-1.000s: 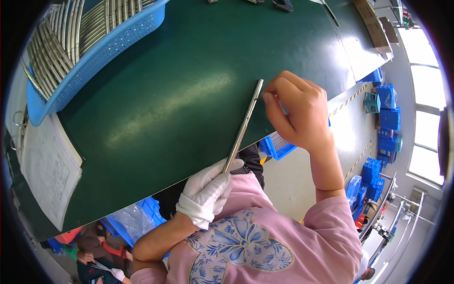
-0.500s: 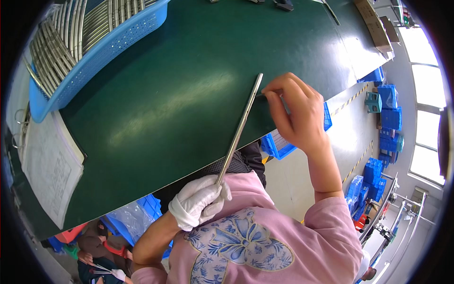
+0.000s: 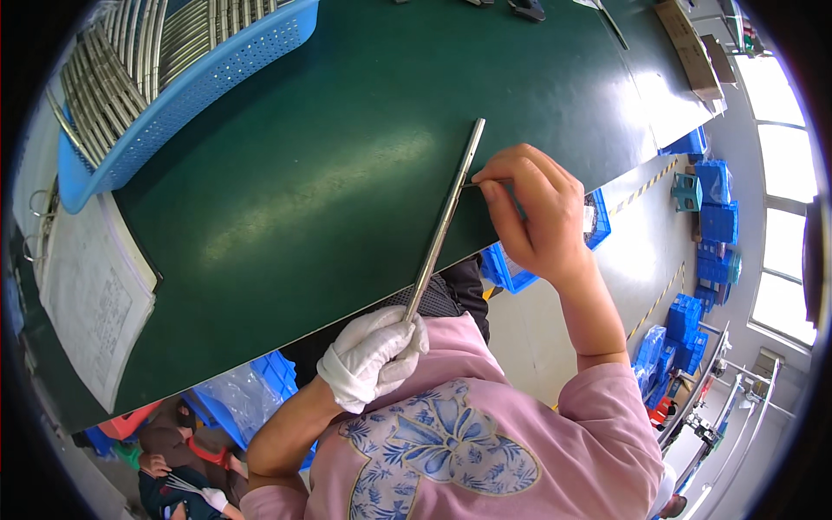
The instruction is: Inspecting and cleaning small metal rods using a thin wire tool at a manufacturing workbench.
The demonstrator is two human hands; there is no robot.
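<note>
My left hand [image 3: 373, 355], in a white glove, is wrapped round the lower end of a slim shiny metal tube [image 3: 444, 221]. The tube slants up and to the right over the table edge, its far end free above the green top. Bare and pinched, my right hand [image 3: 542, 204] sits just right of the tube's upper half. Between its thumb and forefinger is a thin dark pin-like piece [image 3: 471, 185], whose tip meets the tube's side or lies very near it; I cannot tell which.
A blue perforated basket [image 3: 186, 108] full of similar metal tubes stands at the far left on the green table [image 3: 329, 156]. Below it lies a ring binder with papers [image 3: 95, 295]. Blue crates [image 3: 511, 269] sit under the table edge. A co-worker's gloved hand [image 3: 214, 498] holds thin rods at lower left.
My left hand and the tube have shifted slightly up. My right hand has moved a little down and left, bringing the thin piece to the tube's side.
</note>
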